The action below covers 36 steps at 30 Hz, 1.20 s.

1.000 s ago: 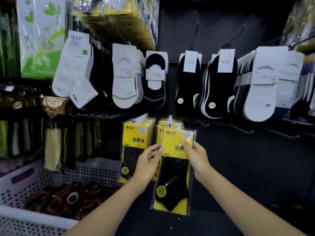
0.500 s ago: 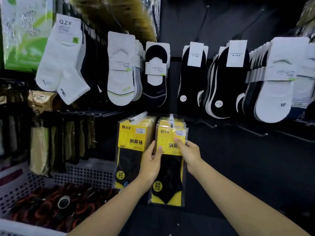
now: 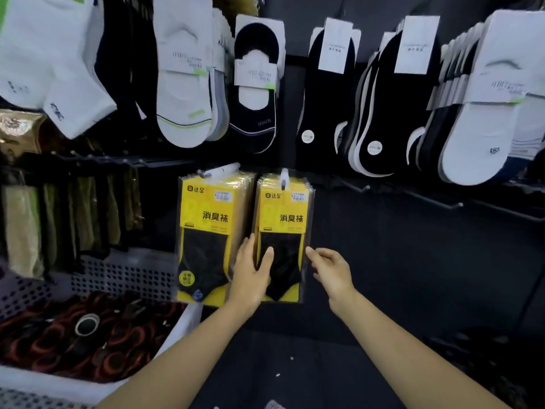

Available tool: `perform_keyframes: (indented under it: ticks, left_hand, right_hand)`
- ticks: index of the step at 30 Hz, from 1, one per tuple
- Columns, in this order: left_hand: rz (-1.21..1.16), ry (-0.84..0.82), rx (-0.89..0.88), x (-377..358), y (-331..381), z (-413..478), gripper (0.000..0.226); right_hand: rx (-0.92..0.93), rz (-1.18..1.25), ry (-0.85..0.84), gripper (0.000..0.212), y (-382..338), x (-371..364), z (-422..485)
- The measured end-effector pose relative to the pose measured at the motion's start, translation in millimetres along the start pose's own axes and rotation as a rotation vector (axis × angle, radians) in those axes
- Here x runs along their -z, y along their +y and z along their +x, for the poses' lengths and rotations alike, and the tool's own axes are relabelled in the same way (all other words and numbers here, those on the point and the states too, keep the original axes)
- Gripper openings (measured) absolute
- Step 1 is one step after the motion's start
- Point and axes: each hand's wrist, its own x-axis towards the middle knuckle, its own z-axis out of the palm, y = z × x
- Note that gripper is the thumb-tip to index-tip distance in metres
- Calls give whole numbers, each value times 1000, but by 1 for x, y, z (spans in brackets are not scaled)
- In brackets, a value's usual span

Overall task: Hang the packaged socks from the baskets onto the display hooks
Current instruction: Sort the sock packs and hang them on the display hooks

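Two stacks of yellow sock packs with black socks hang side by side on white-tipped display hooks: the left stack (image 3: 206, 231) and the right stack (image 3: 283, 219) on its hook (image 3: 284, 176). My left hand (image 3: 250, 276) rests against the right stack's lower left edge, fingers straight along the gap between the stacks, thumb flat on the front pack. My right hand (image 3: 331, 268) hovers just off that stack's right edge, fingers loosely spread, holding nothing.
A white perforated basket (image 3: 118, 280) at lower left holds several dark red-and-black items. Above hang rows of white and black socks (image 3: 374, 113). Bare hooks (image 3: 457, 204) stick out to the right of the yellow packs. Olive packs (image 3: 23, 228) hang at far left.
The front pack has gone from my hands onto the right hook. My right hand has let go and pulled back; my left hand slid down the pack's left edge. The view moved closer.
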Motion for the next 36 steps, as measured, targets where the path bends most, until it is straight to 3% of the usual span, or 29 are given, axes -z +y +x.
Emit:
perform_keyframes:
  ticks: [3,6,10,15,19,21,27,36]
  left_hand:
    - [0,-39,5,3,-31,-53,65]
    - [4,-154,132,2,-78,-122,51]
    - [71,-307,406,-1,-155,-224,31]
    - [290,-525,682,27,-243,-321,33]
    - [372,-677,818,55,-282,-363,11]
    - [376,-725,873,56,-292,-369,18]
    - [297,-764,1039,42,-298,-371,62]
    - [319,-734,1077,23,-313,-387,75]
  right_hand:
    - [13,-77,-77,33,35,26,-37]
    - [-65,-105,-147,25,97,50,-82]
    - [-332,-170,-188,18,207,75,-152]
    - [-715,-330,-209,2,324,119,-240]
    - [-910,-405,-309,18,374,145,-278]
    - [-925,-419,-319,10,385,147,-282]
    - [-1010,-388,-297,47,396,142,-276]
    - [-1020,-423,-322,58,419,134,-281]
